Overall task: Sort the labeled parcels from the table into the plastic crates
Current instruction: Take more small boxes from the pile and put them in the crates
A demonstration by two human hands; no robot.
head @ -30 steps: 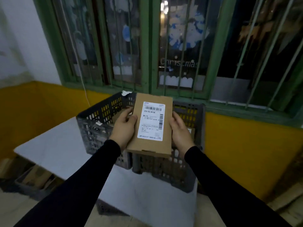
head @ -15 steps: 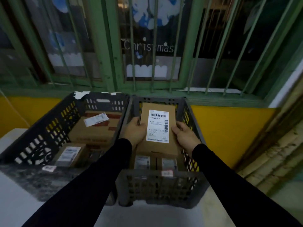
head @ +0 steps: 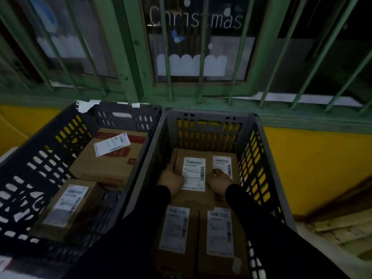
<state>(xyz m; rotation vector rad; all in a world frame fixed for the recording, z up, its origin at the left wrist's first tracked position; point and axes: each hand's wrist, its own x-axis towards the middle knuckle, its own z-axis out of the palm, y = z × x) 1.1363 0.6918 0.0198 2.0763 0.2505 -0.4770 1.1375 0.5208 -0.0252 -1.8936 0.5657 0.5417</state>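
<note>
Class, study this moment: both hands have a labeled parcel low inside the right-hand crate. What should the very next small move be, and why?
Probably release it and lift both hands out. The labeled parcel sits deep in the right crate, label up, apparently resting on the boxes below, beside another parcel. The left hand and right hand grip its sides, so only letting go seems left.
</note>
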